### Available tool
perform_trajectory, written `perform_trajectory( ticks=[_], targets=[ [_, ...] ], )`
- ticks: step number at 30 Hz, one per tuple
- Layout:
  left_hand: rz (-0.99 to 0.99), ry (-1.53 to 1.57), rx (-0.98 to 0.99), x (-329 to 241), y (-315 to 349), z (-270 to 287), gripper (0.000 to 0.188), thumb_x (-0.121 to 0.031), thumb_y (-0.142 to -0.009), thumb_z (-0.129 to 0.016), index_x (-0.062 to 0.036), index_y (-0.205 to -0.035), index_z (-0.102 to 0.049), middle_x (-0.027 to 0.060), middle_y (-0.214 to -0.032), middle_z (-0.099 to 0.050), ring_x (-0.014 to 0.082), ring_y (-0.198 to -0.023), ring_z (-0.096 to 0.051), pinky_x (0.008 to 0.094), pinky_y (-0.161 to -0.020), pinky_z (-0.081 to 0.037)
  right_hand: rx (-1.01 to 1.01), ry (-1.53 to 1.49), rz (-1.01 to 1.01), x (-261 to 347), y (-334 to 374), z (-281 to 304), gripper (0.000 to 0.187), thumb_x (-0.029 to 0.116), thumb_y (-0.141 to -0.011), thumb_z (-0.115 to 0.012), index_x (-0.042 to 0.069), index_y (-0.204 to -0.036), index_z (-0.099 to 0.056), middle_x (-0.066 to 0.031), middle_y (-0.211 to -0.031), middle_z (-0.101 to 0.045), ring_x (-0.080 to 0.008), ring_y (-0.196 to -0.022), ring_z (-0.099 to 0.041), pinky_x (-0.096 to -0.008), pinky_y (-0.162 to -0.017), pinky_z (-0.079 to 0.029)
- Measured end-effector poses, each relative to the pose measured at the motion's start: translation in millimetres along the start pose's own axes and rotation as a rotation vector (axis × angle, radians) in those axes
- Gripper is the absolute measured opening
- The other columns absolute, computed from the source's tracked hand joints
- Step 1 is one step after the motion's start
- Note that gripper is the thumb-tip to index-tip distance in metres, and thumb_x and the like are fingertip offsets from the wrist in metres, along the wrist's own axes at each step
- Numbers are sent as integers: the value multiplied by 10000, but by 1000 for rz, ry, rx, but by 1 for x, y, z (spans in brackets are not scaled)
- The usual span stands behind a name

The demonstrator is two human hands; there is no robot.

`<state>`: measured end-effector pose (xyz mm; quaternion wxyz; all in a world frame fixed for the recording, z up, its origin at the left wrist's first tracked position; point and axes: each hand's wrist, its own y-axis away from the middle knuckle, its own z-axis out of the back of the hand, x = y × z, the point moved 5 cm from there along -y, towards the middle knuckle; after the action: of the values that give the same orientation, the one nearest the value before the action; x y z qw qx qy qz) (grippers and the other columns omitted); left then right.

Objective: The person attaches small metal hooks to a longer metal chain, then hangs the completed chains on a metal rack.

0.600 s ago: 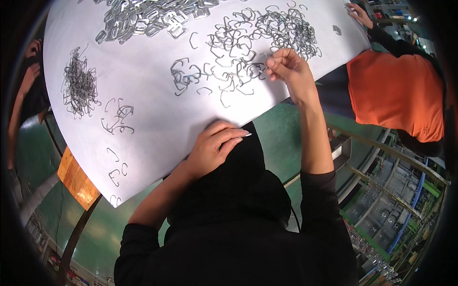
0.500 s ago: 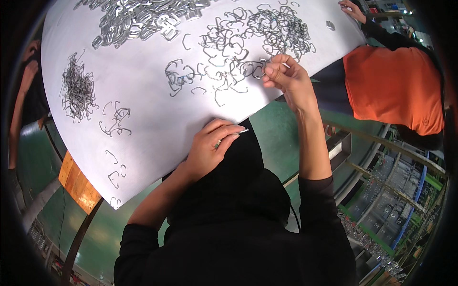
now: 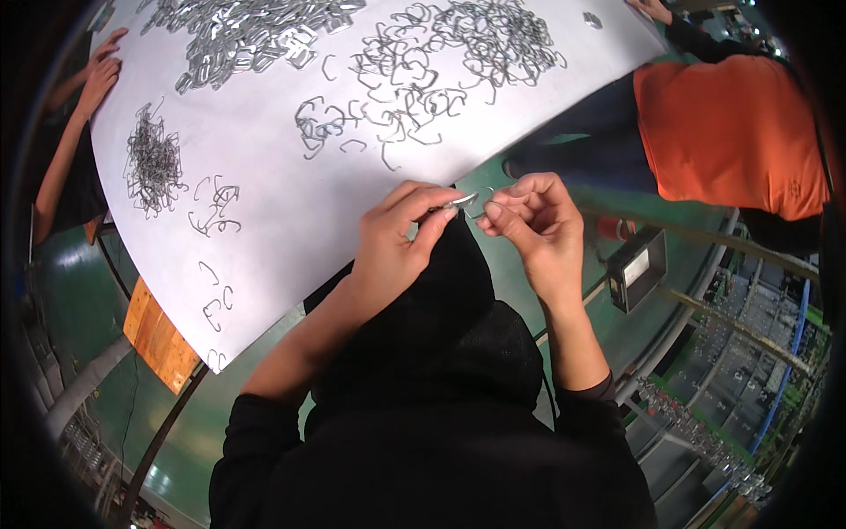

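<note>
Left hand [image 3: 395,234] pinching metal piece [image 3: 463,201], long axis rising rightward | right hand [image 3: 545,234] pinching bent wire [image 3: 490,189], facing unclear

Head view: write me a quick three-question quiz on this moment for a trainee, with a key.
1. True or false: the left hand holds a shiny metal piece.
2. Pick one. The right hand pinches:
A. a wooden board
B. a bent wire
C. nothing
3. Fill in: the dense wire pile lies on a ____ tabletop.

Key: 1. True. 2. B. 3. White.
</note>
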<state>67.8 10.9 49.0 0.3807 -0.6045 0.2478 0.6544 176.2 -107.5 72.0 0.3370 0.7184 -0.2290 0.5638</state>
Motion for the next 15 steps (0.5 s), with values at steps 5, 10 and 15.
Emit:
perform_trajectory(
  ticks=[5,10,15],
  targets=[
    [-102,-11,-17,-12,-2,-10,209,42,-782,-622,-43,-968,-666,65,-859,-630,127,-683,-609,236,-584,-489,-76,-37,63,3,12,3,177,-81,-826,-590,12,-891,-455,-91,-877,-592,-114,-733,-613,-242,-670,-529],
    [-276,-79,44,-37,-2,-21,256,21,-783,-638,-67,-1023,-653,64,-861,-628,146,-678,-607,243,-599,-493,-154,-60,329,20,25,6,190,-87,-824,-592,8,-881,-438,-112,-884,-587,-123,-749,-608,-241,-683,-527],
    [-383,-34,-15,-69,-31,-4,336,-34,-804,-639,-53,-1136,-594,83,-954,-647,151,-857,-619,259,-698,-497,-222,114,722,87,45,24,202,-96,-814,-600,-12,-934,-460,-125,-873,-596,-155,-767,-621,-268,-700,-537]
  ],
)
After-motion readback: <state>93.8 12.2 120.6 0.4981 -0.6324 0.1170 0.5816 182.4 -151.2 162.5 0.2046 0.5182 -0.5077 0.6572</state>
